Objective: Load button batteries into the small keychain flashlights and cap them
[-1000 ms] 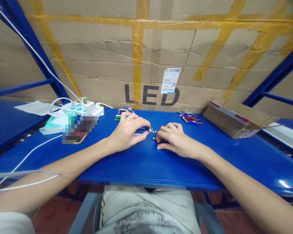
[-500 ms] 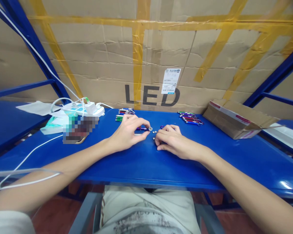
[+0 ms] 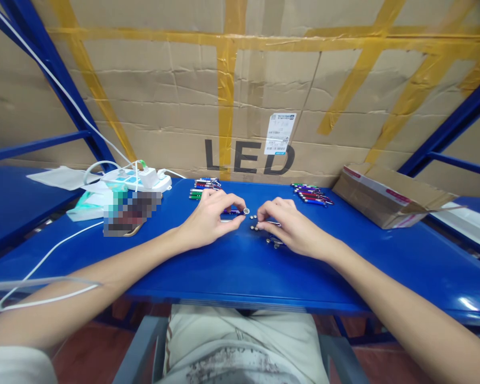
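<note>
My left hand (image 3: 210, 218) rests on the blue table (image 3: 224, 266) and pinches a small blue keychain flashlight (image 3: 234, 212), its silver end pointing right. A few small round silver button cells (image 3: 254, 217) lie between my hands. My right hand (image 3: 290, 226) hovers just right of them with fingers curled, thumb and forefinger pinched on something small I cannot make out. Small metal parts (image 3: 274, 241) lie under that palm.
Two piles of coloured keychain flashlights lie at the back, one (image 3: 203, 186) behind my left hand, one (image 3: 311, 193) behind my right. An open cardboard box (image 3: 388, 194) sits at right. A white power strip (image 3: 138, 178), cable and blurred items are at left. A large LED carton forms the back wall.
My right hand lifted and shifted slightly right, uncovering small metal parts on the table. My left hand with the flashlight stayed nearly still.
</note>
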Demonstrator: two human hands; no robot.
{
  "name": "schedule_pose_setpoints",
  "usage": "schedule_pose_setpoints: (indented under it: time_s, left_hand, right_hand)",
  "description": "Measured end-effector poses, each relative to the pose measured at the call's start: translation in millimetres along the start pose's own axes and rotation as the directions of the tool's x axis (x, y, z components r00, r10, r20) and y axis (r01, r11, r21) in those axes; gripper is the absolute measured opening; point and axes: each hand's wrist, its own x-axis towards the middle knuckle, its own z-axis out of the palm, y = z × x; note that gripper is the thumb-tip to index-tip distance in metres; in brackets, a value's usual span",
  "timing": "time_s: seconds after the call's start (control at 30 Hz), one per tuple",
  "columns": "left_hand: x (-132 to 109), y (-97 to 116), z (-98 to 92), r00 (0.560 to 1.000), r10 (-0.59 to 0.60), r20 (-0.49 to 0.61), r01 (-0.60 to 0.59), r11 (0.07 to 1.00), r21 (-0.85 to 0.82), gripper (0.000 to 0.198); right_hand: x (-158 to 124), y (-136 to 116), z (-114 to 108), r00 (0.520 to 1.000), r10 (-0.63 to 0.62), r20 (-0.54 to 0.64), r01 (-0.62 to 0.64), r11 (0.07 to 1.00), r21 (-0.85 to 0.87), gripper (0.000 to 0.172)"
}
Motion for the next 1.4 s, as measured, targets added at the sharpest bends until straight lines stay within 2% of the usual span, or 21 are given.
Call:
schedule_pose_setpoints:
  time_s: [0.23,0.37,0.53,0.63,0.83,1.1,1.4]
  left_hand:
    - [-0.5,-1.3,-1.0,0.998,0.052,0.029,-0.053,0.998,0.045,0.013]
    - [-0.9,-2.2,-1.1,0.997,0.068,0.027,-0.070,0.996,0.052,0.013]
    - [-1.3,-2.1,0.4,0.997,0.069,0.023,-0.070,0.997,0.043,0.012]
    - [-2.1,-0.7,3.2,0.999,0.021,0.035,-0.021,1.000,0.007,0.014]
    - [-2.6,4.0,8.6,0.997,-0.043,0.065,0.048,0.997,-0.067,0.016]
    - [-0.7,8.1,10.6,0.987,-0.113,0.114,0.125,0.986,-0.107,0.012]
    - [-3.0,8.0,13.3,0.996,-0.064,0.064,0.068,0.996,-0.053,0.013]
  right_hand:
    - [-0.2,-1.1,-4.4,0.970,-0.036,-0.242,0.060,0.994,0.093,0.006]
    - [-0.1,-0.2,-4.0,0.959,-0.074,-0.273,0.103,0.991,0.091,0.016]
    - [2.3,-0.9,0.3,0.947,-0.079,-0.311,0.117,0.988,0.105,0.009]
    - [4.6,-5.8,2.8,0.936,-0.047,-0.348,0.096,0.988,0.124,0.010]
    - [7.6,-15.2,4.0,0.952,0.042,-0.305,0.020,0.980,0.198,0.015]
    - [8.4,-11.4,9.5,0.953,0.133,-0.272,-0.055,0.960,0.274,0.012]
    - [9.6,-8.4,15.1,0.953,0.161,-0.256,-0.079,0.950,0.303,0.016]
